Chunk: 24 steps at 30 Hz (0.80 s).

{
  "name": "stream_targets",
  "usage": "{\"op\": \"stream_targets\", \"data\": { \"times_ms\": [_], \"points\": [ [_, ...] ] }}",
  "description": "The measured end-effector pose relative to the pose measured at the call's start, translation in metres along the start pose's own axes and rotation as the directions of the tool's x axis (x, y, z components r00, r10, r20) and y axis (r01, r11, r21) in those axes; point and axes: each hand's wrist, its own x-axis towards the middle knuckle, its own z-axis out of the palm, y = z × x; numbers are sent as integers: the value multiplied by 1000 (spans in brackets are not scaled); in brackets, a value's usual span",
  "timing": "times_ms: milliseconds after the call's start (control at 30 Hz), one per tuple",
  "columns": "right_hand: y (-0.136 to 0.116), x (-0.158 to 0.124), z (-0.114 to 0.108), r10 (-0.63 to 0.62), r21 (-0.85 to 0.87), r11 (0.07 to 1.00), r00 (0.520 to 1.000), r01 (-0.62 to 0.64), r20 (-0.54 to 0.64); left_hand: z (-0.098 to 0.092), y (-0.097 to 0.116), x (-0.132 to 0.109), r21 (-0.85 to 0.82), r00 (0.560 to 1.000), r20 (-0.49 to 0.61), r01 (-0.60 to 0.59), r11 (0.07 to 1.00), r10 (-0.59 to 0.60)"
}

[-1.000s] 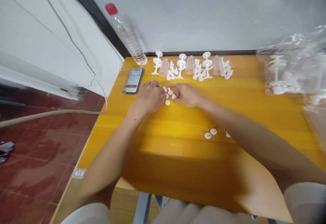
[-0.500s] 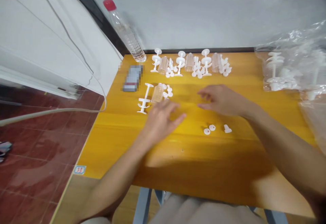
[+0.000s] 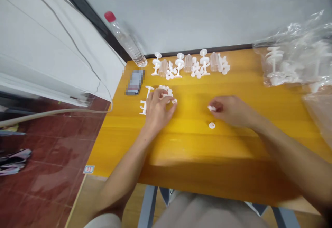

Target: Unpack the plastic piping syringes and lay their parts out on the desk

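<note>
My left hand [image 3: 158, 109] reaches over the front-left set of parts, fingers curved and thumb apart. Under and beside it are a white plunger [image 3: 149, 91], partly covered, and several small white plastic pieces [image 3: 166, 90]; one small white piece [image 3: 174, 101] lies by the thumb. The clear barrel of this set is hidden by the hand. To the right, my right hand [image 3: 229, 110] is closed, pinching a small white plastic piece [image 3: 211, 108] at its fingertips just above the table. Below that hand lies a round white piece [image 3: 212, 125] with a dark centre.
Three similar sets, with white plungers [image 3: 178, 65], clear barrels [image 3: 188, 63] and small pieces, line the back of the wooden table [image 3: 181, 152]. A bottle [image 3: 127, 41] and a phone [image 3: 135, 82] stand and lie at left. Plastic bags [image 3: 287, 65] of white parts occupy the right.
My right hand has come down and taken a small white piece from the table. The left hand has moved further over the front-left set. Fewer loose pieces show at right.
</note>
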Motion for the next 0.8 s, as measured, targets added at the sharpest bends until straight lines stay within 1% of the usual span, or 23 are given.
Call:
{"op": "stream_targets", "data": {
  "times_ms": [67,100,200,267,333,400,467,500,567,633,667,700,733,767,800],
  "points": [
    [-15,37,4,-72,100,992,997,71,9,3,-12,6,117,999,24,28,993,-31],
    [-23,56,9,-100,121,988,995,97,16,5,-15,7,160,998,43,33,987,-41],
    [-43,106,33,-141,134,981,990,139,10,11,-21,7,214,996,59,56,975,-70],
    [-51,127,48,-147,138,980,989,144,9,9,-22,3,199,995,22,87,976,-93],
    [-52,136,58,-151,176,974,988,145,21,4,-18,-4,131,995,-20,100,986,-98],
    [-47,133,57,-153,248,959,987,139,37,0,-5,-13,-16,998,-4,58,998,-58],
    [-39,119,47,-145,304,944,989,126,41,3,18,-24,-203,997,76,-17,979,34],
    [-33,110,40,-133,311,943,991,117,31,7,33,-30,-274,988,126,-49,961,86],
    [-19,86,25,-82,281,956,996,86,-25,18,64,-37,-344,957,217,-108,933,191],
    [-3,61,10,5,243,970,993,24,-118,31,87,-38,-341,920,282,-170,925,273],
    [5,48,4,53,229,973,985,-13,-167,36,94,-36,-335,904,300,-198,921,303],
    [14,36,-1,99,217,975,973,-53,-209,39,95,-34,-330,898,300,-220,918,323],
    [23,25,-5,143,209,974,958,-91,-248,39,92,-30,-322,905,273,-234,918,326],
    [32,14,-8,182,198,972,942,-129,-283,38,85,-27,-306,924,218,-240,921,313],
    [41,3,-12,221,185,968,921,-168,-320,35,74,-23,-278,948,140,-238,931,285]
  ]
}}
